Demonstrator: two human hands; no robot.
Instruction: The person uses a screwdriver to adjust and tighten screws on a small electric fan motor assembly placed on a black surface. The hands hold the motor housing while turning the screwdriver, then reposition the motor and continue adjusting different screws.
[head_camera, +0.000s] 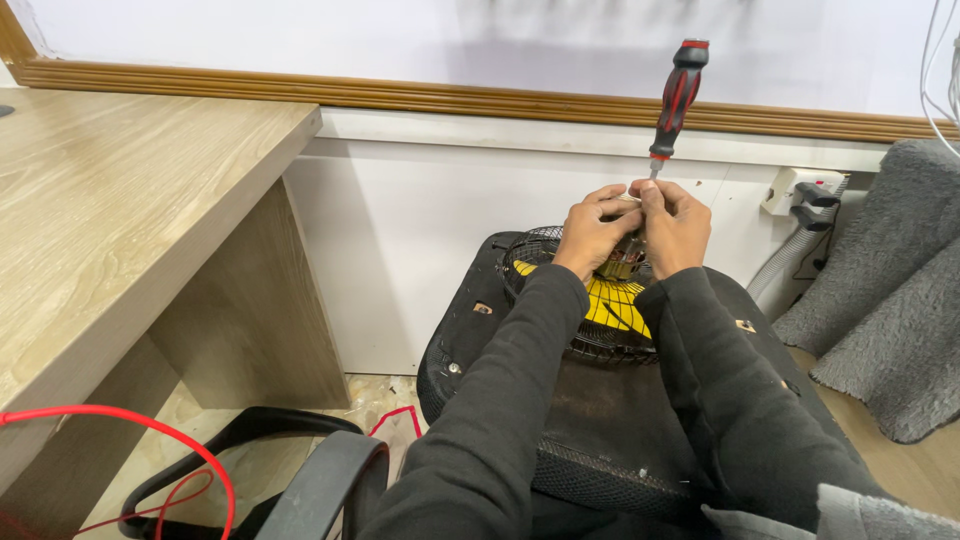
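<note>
Black and red plastic forms the handle of the screwdriver (677, 95), which I see standing near-vertical above both hands, its shaft running down into the gap between them. The left hand (592, 232) and right hand (672, 228) are both closed, fingers curled around a small metallic part, apparently the motor hub (624, 262), at the top of a small fan (600, 300) with a black wire guard and yellow blades. The fan rests on a black chair seat (600, 420) in front of the white wall, between the forearms. Risk, in my judgement: the tool tip may cam out of its fastener if the shaft tilts off axis, driving the tip into a finger or the guard wires. The fan is not clamped; it could rock or slide on the padded seat under downward force. A loosened small part could drop through the guard or onto the floor. Limits of view: I cannot see the tip, the fastener, or which hand actually carries the shaft, since the fingers cover all three. The sleeves hide the near side of the guard. The red cable (130, 430) at lower left is cut off by the picture edge.
</note>
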